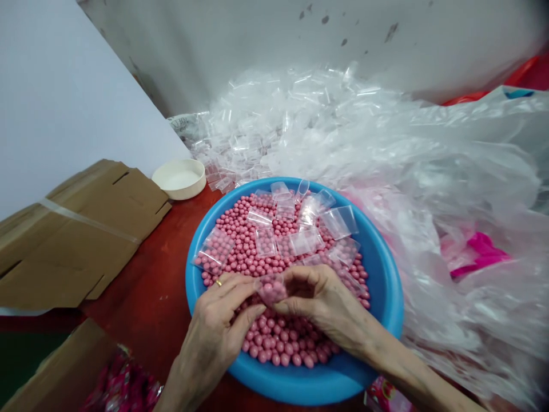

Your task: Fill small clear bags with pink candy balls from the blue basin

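Both my hands meet over a blue basin [392,286] filled with small pink balls [285,343]. Between them is a small clear plastic packet [271,288] with pink balls showing through it. My left hand [223,312] closes its fingers on the packet's left side; a ring sits on one finger. On the right side, my right hand [317,292] pinches the packet between thumb and curled fingers. Several clear plastic sleeves [306,241] lie on the balls beyond my hands. One sleeve [214,250] at the basin's left has pink balls showing through it.
A heap of clear plastic sleeves [274,120] lies behind the basin. Large translucent plastic bags [450,166] crowd the right side. On the left are a white round dish [180,178], flattened cardboard [86,229] and an open box [64,366] holding dark pink packets [124,383].
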